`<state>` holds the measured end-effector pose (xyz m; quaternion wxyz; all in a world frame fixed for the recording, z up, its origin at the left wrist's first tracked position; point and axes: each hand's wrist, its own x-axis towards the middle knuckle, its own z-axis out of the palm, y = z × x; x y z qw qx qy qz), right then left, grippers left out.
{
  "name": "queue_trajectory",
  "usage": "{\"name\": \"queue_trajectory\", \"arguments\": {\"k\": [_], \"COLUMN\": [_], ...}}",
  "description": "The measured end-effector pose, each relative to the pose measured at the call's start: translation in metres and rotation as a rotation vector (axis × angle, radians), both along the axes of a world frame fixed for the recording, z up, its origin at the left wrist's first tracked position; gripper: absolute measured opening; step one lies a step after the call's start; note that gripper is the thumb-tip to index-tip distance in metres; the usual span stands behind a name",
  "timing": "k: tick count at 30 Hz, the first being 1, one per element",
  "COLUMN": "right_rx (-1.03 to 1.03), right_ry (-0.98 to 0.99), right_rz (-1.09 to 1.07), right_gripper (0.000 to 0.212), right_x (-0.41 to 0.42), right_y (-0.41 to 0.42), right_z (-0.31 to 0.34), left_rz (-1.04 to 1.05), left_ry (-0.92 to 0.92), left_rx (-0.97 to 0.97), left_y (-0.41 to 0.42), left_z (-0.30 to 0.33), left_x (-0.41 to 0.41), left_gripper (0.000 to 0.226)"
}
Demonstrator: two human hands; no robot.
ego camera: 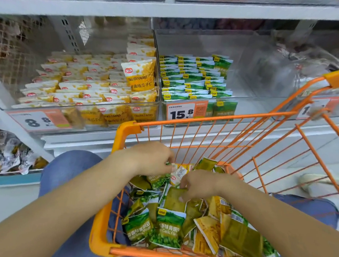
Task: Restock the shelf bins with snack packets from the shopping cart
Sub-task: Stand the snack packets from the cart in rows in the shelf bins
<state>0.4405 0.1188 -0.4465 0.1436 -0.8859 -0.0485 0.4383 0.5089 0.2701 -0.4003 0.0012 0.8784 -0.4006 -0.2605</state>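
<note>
Both hands working in orange wire shopping cart (124, 131): left hand (151, 159) pinching glossy yellow-white foil packet (178, 173), right hand (203, 185) w/ curled fingers gripping flat olive-green crinkly packet (173, 200).

Bare forearms and hands (152, 159), no sleeves; blue denim trousers (71, 166) over both knees.

Orange wire cart (124, 133) at lower right. Green packets (167, 230) with pea pictures inside. Yellow-and-white packets (139, 75) in left bin, green-and-white packets (193, 78) at centre. Orange-edged white price tags (180, 112). Blue jeans (71, 166) at lower left.
</note>
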Motion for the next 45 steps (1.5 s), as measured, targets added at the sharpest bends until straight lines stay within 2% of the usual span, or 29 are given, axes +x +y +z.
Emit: {"name": "queue_trajectory", "arguments": {"k": [3,6,8,12,14,15,17,19,21,22,25,26,28,30,33,36,40,43,45], "right_rx": [-0.024,0.029,0.117,0.439,0.63,0.74,0.911,0.958,0.949,0.957,0.97,0.944,0.884,0.879,0.885,0.822,0.583,0.246,-0.055], "right_ry": [-0.045,-0.128,-0.183,-0.224,-0.214,-0.189,-0.191,-0.337,-0.577,-0.659,-0.745,-0.782,-0.835,-0.795,-0.728,-0.716,-0.679,-0.812,-0.933], "right_rz": [0.016,-0.043,-0.188,-0.64,-0.795,-0.854,-0.92,-0.943,-0.903,-0.865,-0.765,-0.742,-0.716,-0.726,-0.774,-0.752,-0.59,-0.592,-0.606], "right_gripper": [0.046,0.031,0.025,0.018,0.017,0.016,0.023,0.034,0.036,0.037,0.024,0.017,0.016,0.012,0.009,0.006,0.016,0.043,0.043], "right_x": [-0.001,0.007,0.016,0.017,0.014,0.013,0.013,0.014,0.015,0.015,0.02,0.022,0.027,0.029,0.032,0.041,0.066,0.099,0.12], "right_y": [0.009,0.005,-0.006,-0.032,-0.038,-0.038,-0.033,-0.026,-0.02,-0.018,-0.008,-0.007,-0.009,-0.018,-0.035,-0.055,-0.082,-0.108,-0.123], "right_z": [0.002,0.022,0.043,0.083,0.095,0.099,0.104,0.111,0.116,0.119,0.119,0.118,0.115,0.117,0.125,0.144,0.162,0.165,0.164], "left_rz": [0.015,0.072,0.088,0.057,0.058,0.071,0.195,0.42,0.556,0.577,0.575,0.58,0.611,0.591,0.499,0.446,0.383,0.295,0.241], "left_ry": [0.001,-0.002,0.04,0.287,0.302,0.236,0.108,0.198,0.35,0.363,0.307,0.33,0.401,0.423,0.276,0.208,0.078,-0.243,-0.455], "left_rx": [-0.009,-0.143,-0.231,-0.409,-0.564,-0.665,-0.904,-1.116,-1.24,-1.269,-1.243,-1.241,-1.251,-1.23,-1.113,-1.115,-1.026,-0.817,-0.642], "left_y": [0.002,0.002,0.001,0.002,0.002,0.002,0.0,0.001,0.003,0.004,0.005,0.004,0.003,-0.002,-0.015,-0.04,-0.073,-0.078,-0.074], "left_z": [0.001,0.002,0.005,0.016,0.021,0.021,0.022,0.028,0.035,0.038,0.04,0.039,0.038,0.04,0.05,0.064,0.077,0.073,0.067], "left_x": [-0.002,-0.001,-0.001,-0.009,-0.015,-0.016,-0.015,-0.012,-0.011,-0.009,-0.007,-0.007,-0.006,-0.005,0.005,0.021,0.041,0.062,0.074], "left_gripper": [0.034,0.024,0.042,0.08,0.086,0.081,0.054,0.031,0.024,0.021,0.021,0.024,0.029,0.036,0.044,0.049,0.079,0.089,0.079]}}
